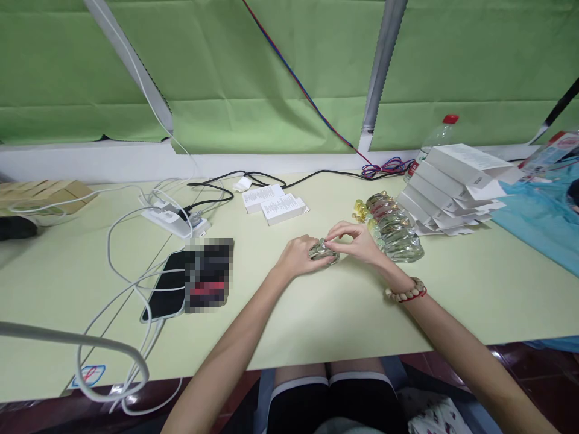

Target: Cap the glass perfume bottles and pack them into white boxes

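Note:
A small clear glass bottle (327, 254) lies low over the table in front of me, with my left hand (295, 258) wrapped round it from the left. The fingers of my right hand (358, 243) pinch at the bottle's top end. Whatever small part sits between those fingertips is too tiny to make out. Just right of my right hand lies a row of similar clear glass bottles (398, 234) packed side by side. Small yellow and pale green caps (360, 210) show along the row's left side, partly hidden by my right hand.
Two white boxes (284, 209) lie behind my hands. At right, white cartons (452, 187) are stacked near a red-capped plastic bottle (434, 137) and blue plastic sheeting (538, 208). Left are a power strip (167, 218), a dark phone (169, 286), looping white cables (108, 345) and cardboard (49, 194).

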Available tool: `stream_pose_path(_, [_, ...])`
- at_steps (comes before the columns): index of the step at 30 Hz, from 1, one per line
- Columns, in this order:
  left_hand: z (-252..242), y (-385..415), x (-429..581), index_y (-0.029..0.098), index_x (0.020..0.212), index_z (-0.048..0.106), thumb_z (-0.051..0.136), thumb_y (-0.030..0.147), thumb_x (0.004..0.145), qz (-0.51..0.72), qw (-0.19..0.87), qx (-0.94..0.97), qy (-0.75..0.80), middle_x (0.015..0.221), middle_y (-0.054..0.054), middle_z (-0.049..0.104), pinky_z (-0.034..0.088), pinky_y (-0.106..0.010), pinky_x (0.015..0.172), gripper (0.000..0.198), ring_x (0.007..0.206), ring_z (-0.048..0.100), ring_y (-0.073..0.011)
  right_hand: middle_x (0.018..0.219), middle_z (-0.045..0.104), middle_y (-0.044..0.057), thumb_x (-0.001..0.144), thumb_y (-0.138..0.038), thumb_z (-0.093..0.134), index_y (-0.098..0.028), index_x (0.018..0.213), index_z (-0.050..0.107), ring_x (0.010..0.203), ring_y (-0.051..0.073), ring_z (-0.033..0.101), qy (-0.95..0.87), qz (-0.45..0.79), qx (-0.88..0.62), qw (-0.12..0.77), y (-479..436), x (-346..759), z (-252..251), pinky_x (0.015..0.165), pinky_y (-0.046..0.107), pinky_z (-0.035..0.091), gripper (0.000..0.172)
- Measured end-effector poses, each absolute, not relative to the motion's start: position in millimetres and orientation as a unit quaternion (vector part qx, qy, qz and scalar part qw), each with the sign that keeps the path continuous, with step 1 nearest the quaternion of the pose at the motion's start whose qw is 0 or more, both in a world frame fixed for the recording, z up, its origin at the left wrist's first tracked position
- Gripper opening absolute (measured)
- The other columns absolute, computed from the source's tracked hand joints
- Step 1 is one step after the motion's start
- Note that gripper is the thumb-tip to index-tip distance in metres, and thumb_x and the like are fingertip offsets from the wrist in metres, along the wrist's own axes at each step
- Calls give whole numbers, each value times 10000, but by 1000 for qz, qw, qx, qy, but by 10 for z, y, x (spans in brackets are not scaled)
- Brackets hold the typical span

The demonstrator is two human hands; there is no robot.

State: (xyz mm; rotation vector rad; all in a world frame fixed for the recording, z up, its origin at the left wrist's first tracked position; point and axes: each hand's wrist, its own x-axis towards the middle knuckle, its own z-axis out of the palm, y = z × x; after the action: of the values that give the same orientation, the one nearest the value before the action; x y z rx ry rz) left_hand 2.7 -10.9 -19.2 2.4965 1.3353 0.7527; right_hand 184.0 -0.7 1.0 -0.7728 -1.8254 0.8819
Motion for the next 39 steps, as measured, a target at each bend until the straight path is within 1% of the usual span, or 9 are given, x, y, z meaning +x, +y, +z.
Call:
stream_pose_path(2, [-204, -108, 26, 184, 675, 584, 527, 562, 747, 260, 102, 844, 457, 639, -25, 600, 366, -245, 559, 389, 615, 556, -138, 783, 686, 41, 685, -270, 708, -205, 759, 714, 729, 133, 590, -740, 363, -320, 468, -13, 1838, -3, 642, 270, 437, 99])
stream_pose_path(6, [-207, -126, 48, 195, 719, 602, 536, 514, 747, 269, 129, 828, 476, 682, -15, 616, 390, -242, 578, 327, 630, 567, -136, 996, 682, 59, 691, -271, 701, -225, 994, 681, 852, 149, 595, -730, 378, -339, 456, -68, 1793, -22, 690, 274, 460, 307])
stream_pose_path(11, [-154, -139, 40, 234, 958, 623, 539, 437, 756, 249, 168, 832, 466, 787, -2, 647, 406, -241, 630, 299, 697, 581, -140, 943, 695, 60, 717, -305, 682, -221, 908, 704, 895, 170, 615, -728, 384, -335, 458, -118, 1749, -6, 721, 291, 471, 210])
stream_pose_path(16, [-143, -123, 55, 202, 746, 628, 425, 513, 812, 208, 144, 817, 519, 659, -15, 584, 355, -249, 581, 378, 628, 538, -147, 975, 653, 56, 743, -305, 656, -225, 980, 670, 882, 160, 593, -716, 333, -382, 480, -154, 1794, -46, 730, 300, 470, 251])
stream_pose_path(22, [-142, -83, 86, 213, 835, 584, 358, 586, 823, 192, 129, 780, 581, 734, -23, 599, 334, -244, 584, 436, 663, 546, -163, 950, 592, 55, 756, -267, 623, -226, 995, 645, 863, 167, 557, -741, 186, -383, 518, -242, 1820, -63, 753, 322, 464, 243])
stream_pose_path(30, [-160, -39, 65, 200, 803, 567, 406, 560, 815, 207, 133, 792, 559, 730, -19, 620, 323, -242, 576, 394, 670, 554, -166, 885, 617, 66, 786, -259, 567, -220, 900, 665, 843, 193, 551, -825, 127, -334, 438, -235, 1799, -144, 787, 351, 446, 154])
stream_pose_path(35, [-167, -91, 89, 188, 810, 574, 345, 615, 824, 225, 129, 784, 564, 736, -29, 618, 326, -241, 582, 484, 672, 555, -161, 694, 601, 34, 822, -261, 506, -221, 815, 654, 642, 150, 528, -794, 129, -353, 479, -623, 1845, 107, 610, 295, 438, 153])
stream_pose_path(37, [-177, -102, 94, 188, 794, 567, 327, 629, 825, 229, 128, 781, 567, 717, -29, 606, 322, -243, 579, 504, 651, 544, -158, 546, 549, -3, 819, -256, 512, -246, 708, 638, 513, 123, 471, -832, 132, -316, 436, -1041, 1847, 202, 523, 267, 392, 168])
stream_pose_path(39, [-186, -101, 96, 190, 782, 557, 321, 630, 828, 230, 129, 782, 565, 701, -26, 594, 316, -244, 575, 501, 637, 535, -156, 462, 509, -27, 804, -278, 535, -260, 618, 617, 450, 104, 434, -904, 155, -195, 348, -1493, 1816, 151, 466, 252, 335, 203])
